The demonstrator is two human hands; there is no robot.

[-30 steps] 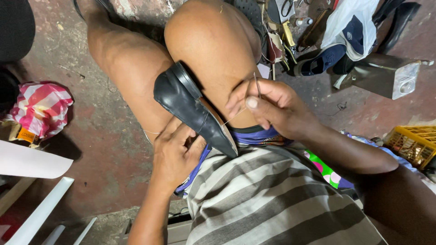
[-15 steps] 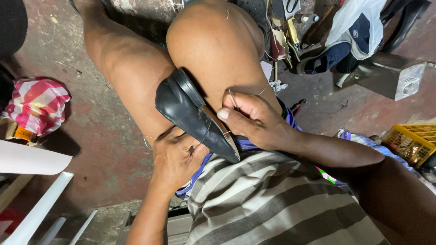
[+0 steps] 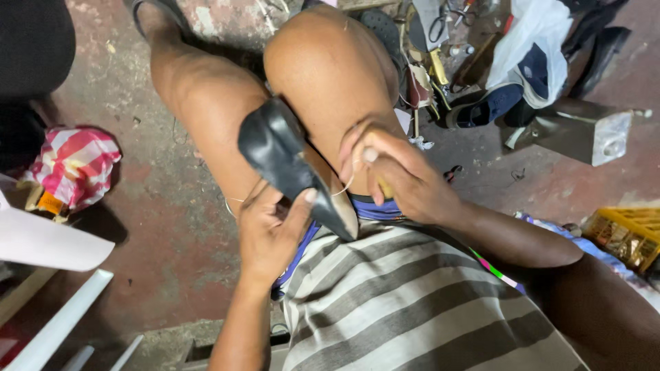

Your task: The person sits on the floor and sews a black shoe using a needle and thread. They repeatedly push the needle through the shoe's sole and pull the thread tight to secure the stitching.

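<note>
A black leather shoe [image 3: 278, 151] rests wedged between my bare knees, its pointed toe toward my striped shirt. My left hand [image 3: 271, 230] holds the shoe from below, thumb pressed on its edge. My right hand [image 3: 402, 178] is closed around a small wooden-handled tool at the shoe's sole side. A pale thread [image 3: 347, 184] runs from the shoe to that hand; another loop of thread hangs by my left wrist.
A red-and-white striped bag [image 3: 72, 168] lies on the concrete floor at left. Dark shoes [image 3: 485, 110], a white plastic bag [image 3: 536, 41] and scattered tools sit at top right. A metal block [image 3: 584, 134] and a yellow crate [image 3: 629, 233] are at right.
My right hand has moved down and in toward the shoe's sole, drawing the thread with it. My left thumb has shifted up onto the shoe's edge.
</note>
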